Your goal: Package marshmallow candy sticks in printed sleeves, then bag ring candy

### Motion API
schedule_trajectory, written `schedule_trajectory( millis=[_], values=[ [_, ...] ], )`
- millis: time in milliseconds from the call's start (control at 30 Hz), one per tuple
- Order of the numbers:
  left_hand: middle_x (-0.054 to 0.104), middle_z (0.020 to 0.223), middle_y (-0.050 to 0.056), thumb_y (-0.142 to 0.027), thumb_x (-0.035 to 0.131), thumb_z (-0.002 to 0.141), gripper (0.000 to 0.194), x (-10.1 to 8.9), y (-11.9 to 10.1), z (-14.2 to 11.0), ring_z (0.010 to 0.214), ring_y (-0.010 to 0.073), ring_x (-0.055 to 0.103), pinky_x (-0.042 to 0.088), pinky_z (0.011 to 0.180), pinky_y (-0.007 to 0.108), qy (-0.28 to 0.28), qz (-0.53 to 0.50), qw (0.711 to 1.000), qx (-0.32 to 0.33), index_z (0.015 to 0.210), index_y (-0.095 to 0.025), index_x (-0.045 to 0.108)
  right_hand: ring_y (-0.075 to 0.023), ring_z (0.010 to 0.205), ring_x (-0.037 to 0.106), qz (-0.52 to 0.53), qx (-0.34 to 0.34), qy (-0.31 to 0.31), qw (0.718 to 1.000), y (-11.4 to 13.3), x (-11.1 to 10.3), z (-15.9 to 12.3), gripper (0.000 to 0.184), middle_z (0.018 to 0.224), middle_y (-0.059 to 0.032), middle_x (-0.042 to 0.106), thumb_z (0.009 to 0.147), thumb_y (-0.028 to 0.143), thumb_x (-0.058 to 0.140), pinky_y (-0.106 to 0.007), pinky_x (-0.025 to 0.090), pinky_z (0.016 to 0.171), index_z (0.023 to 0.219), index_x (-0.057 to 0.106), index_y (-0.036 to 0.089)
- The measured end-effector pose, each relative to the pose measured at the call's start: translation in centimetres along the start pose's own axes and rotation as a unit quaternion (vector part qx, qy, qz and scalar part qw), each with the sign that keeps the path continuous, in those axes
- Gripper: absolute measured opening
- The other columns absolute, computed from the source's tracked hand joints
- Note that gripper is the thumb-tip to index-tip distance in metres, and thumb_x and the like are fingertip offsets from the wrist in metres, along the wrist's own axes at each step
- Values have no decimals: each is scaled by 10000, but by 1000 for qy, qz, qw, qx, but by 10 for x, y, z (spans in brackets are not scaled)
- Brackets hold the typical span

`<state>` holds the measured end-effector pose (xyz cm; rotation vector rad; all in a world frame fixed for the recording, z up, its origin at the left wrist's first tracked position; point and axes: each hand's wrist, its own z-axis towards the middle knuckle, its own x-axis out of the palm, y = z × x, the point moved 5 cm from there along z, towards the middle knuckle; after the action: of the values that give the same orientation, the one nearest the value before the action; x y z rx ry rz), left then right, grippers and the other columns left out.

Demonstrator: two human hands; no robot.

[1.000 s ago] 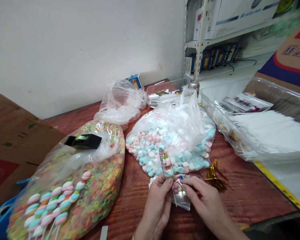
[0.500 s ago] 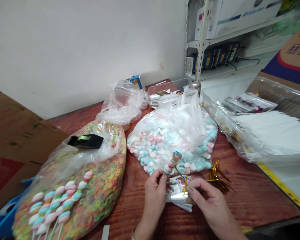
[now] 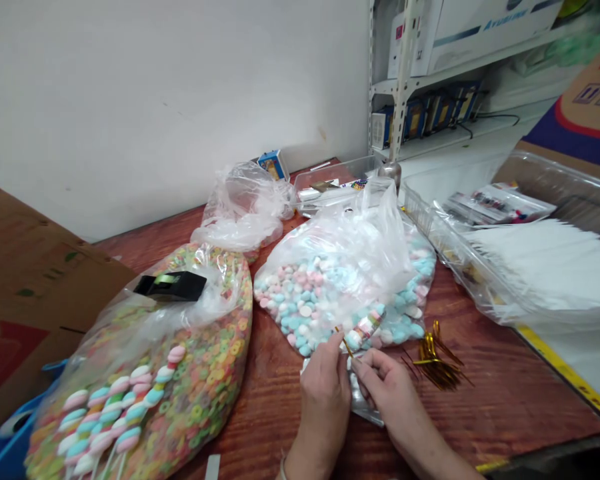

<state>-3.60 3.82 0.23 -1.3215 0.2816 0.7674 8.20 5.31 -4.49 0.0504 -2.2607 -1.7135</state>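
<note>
My left hand (image 3: 325,380) is closed around the lower part of a wrapped marshmallow skewer (image 3: 366,325), which tilts up to the right. A gold twist tie (image 3: 345,341) crosses beside its fingertips. My right hand (image 3: 387,383) pinches at the twist tie, its fingers almost touching the left hand. Under both hands lie clear plastic wrappers (image 3: 367,415), partly hidden. Just beyond is a big bag of pink, white and blue marshmallows (image 3: 300,293). More gold twist ties (image 3: 437,363) lie in a loose bunch to the right of my right hand.
At left, a large bag of ring-shaped cereal (image 3: 220,373) carries several marshmallow skewers (image 3: 115,413) and a black tape dispenser (image 3: 173,285). A clear bin (image 3: 485,293) with white papers stands right. Cardboard boxes (image 3: 40,267) flank the table; a metal shelf (image 3: 403,87) rises behind.
My hands have come together at the skewer. The skewer has tipped further right and lower, and the twist tie now sits between the fingertips of both hands.
</note>
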Motion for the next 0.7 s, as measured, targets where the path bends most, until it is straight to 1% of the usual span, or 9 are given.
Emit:
schedule_trajectory(
  millis=[133,233,300,367,400,467,600,633,700],
  values=[
    [683,811,88,-182,563,859,264,1,-1,-1,770,221,619,436,738,294,19,-38,999,6,1027,-256,751,-84,430,289,4,2,3,1000,0,0,0,390,489,100,346,878,493,562,-216,241,423,639,391,236],
    [675,808,75,-218,602,837,149,4,3,0,776,209,605,439,735,290,13,-133,987,-87,875,-214,746,-94,465,346,-14,-14,-6,1000,2,-3,1,357,529,85,391,879,477,566,-218,294,452,661,448,221],
    [625,687,30,-265,667,794,102,13,11,-2,627,153,544,411,612,248,20,-259,943,-210,826,-180,711,-114,516,437,-30,-28,-3,999,4,-5,3,329,578,54,477,888,463,555,-229,364,503,692,500,205],
    [541,580,-24,-311,743,729,197,25,15,-5,503,90,425,319,498,202,35,-393,863,-316,815,-149,672,-143,573,517,-47,-44,6,998,6,-8,6,313,619,21,550,901,445,535,-250,415,557,709,523,198],
    [503,551,-44,-335,775,695,258,30,15,-5,476,70,377,276,469,188,41,-441,827,-346,810,-139,652,-153,592,538,-58,-53,7,997,7,-9,9,306,630,12,568,905,430,531,-257,425,576,704,521,199],
    [465,535,-63,-370,822,639,352,36,14,-2,466,50,339,232,448,171,53,-487,791,-367,797,-135,614,-154,592,534,-86,-74,-8,994,12,-12,14,274,624,16,560,898,379,543,-256,415,581,688,502,207],
    [429,529,-81,-379,871,577,426,36,14,-1,457,33,308,224,429,151,88,-487,775,-393,787,-148,582,-161,725,558,-140,-131,-52,980,35,-17,16,21,781,5,614,812,207,581,-250,413,665,828,568,202],
    [427,527,-81,-389,879,563,437,34,18,-2,455,34,310,236,423,150,94,-472,782,-396,785,-155,585,-164,765,570,-155,-145,-55,976,41,-16,16,59,814,2,631,790,174,570,-250,416,689,837,589,206],
    [433,509,-74,-457,878,539,458,31,29,2,451,59,350,284,413,165,110,-419,815,-384,772,-189,589,-151,686,548,-187,-161,-70,967,52,-16,17,108,685,25,589,764,154,547,-244,390,629,678,550,218]
  ],
)
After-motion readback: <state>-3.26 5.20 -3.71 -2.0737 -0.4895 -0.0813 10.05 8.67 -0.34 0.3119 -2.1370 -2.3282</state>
